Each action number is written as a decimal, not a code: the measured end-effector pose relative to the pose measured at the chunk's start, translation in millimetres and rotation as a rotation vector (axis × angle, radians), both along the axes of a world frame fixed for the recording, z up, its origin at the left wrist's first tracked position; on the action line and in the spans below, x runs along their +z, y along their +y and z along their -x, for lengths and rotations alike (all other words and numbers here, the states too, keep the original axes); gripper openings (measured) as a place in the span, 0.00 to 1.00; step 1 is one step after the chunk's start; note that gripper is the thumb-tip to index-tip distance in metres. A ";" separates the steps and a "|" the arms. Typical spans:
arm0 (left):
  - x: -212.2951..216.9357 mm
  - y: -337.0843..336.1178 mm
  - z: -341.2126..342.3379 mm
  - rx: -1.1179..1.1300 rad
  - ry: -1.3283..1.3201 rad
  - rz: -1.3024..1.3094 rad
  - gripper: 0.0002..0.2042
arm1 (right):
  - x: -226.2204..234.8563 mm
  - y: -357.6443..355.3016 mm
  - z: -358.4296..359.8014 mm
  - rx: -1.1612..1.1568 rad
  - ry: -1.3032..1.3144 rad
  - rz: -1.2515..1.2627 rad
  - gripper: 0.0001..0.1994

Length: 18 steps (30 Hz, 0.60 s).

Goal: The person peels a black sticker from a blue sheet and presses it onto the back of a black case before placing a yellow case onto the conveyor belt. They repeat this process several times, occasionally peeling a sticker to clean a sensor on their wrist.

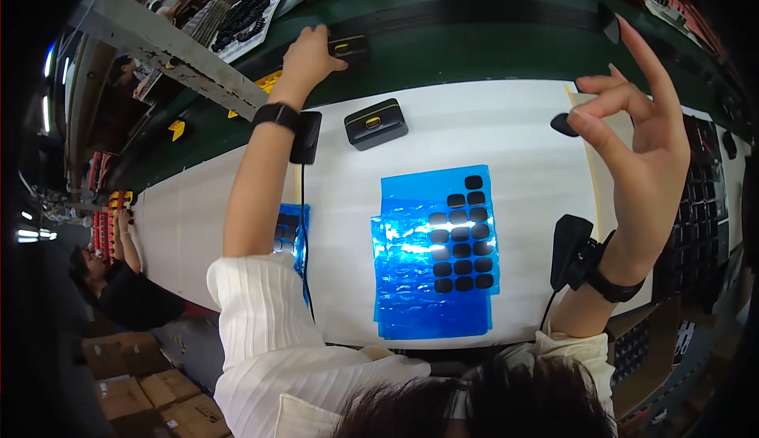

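Observation:
My left hand (310,60) reaches over the green belt, its thumb and fingers around the left end of a small black box (356,47) with a yellow port. A similar black box (375,125) with a yellow line and port sits on the white table nearer me. My right hand (644,118) is raised over the table's right side, fingers apart. Black tips, like finger covers, show on its thumb and fingers; I see nothing else in it. Between my arms lie blue film sheets (431,311) bearing several rounded black pads (460,250).
The green belt (474,43) runs along the far side. A metal post (174,54) slants at upper left. Black wrist units with cables are strapped to both arms. More blue film (302,240) lies beside my left arm. Black trays (696,193) stand right; a co-worker (130,280) is far left.

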<state>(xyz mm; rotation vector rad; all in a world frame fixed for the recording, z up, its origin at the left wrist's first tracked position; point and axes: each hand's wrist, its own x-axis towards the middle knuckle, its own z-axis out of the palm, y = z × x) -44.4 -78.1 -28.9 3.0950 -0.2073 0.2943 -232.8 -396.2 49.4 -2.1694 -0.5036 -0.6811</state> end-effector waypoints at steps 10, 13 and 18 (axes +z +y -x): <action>59.1 -80.2 162.7 -0.486 0.392 1.176 0.25 | -16.1 32.7 5.1 0.288 0.156 -0.427 0.29; 60.0 -85.7 180.5 -0.490 0.291 1.141 0.31 | -18.2 48.1 6.0 0.306 0.187 -0.408 0.29; 62.2 -87.9 196.3 -0.502 0.243 1.184 0.31 | -26.6 48.0 3.3 0.330 0.225 -0.400 0.28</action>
